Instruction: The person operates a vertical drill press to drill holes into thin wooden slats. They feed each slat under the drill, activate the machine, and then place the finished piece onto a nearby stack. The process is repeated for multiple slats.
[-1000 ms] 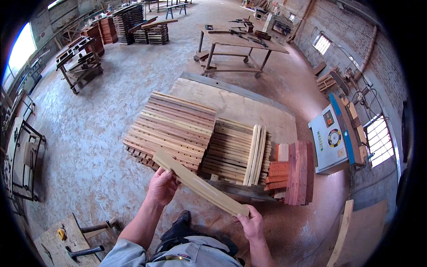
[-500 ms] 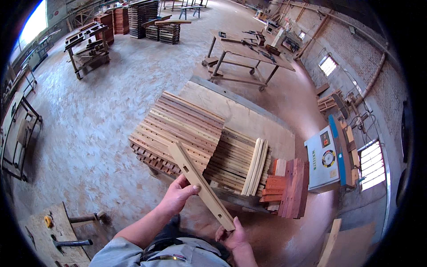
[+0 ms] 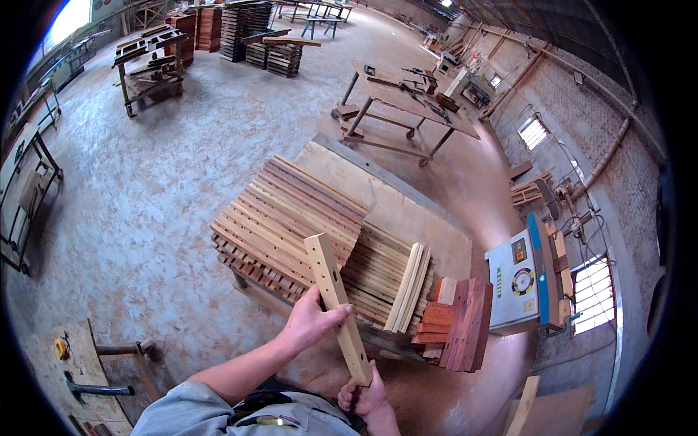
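A pale wooden rail with slots and small holes along it is held up in front of me, tilted. Around its middle, my left hand is closed with the thumb lying across the near face. My right hand grips the rail's lower end. Behind the rail's upper end lies a wide stack of drilled wooden strips in light and reddish-brown tones, on the worktable. To its right are more pale strips, with a few loose pale strips lying across them.
Short red-brown wood pieces sit at the table's right end. Beyond stands a grey and blue machine. A wheeled table with tools is farther off. At lower left, a hammer and a yellow tape measure lie on a board.
The rail has turned about its length, showing a face with small holes, and stands more upright. Both hands still hold it. The whole view has shifted slightly.
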Tool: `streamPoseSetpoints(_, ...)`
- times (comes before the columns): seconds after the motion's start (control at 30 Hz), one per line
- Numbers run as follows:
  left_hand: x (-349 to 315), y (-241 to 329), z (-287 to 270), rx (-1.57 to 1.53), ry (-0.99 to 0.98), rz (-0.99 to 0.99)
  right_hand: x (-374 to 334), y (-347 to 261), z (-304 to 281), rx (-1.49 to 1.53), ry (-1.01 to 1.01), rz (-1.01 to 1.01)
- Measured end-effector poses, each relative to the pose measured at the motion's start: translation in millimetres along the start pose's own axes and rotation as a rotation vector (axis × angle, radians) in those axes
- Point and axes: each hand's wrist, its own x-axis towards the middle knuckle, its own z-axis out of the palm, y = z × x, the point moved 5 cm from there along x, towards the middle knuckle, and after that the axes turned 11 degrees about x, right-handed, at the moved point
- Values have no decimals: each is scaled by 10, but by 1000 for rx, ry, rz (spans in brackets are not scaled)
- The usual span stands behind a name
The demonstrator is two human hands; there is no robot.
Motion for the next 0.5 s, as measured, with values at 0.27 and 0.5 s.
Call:
streamPoseSetpoints(0.27, 34, -33, 30, 6, 3, -24, 39, 52, -41, 35, 95, -23)
streamPoseSetpoints(0.5, 58, -106, 27, -3, 5, -18, 42, 49, -58, 9, 92, -60)
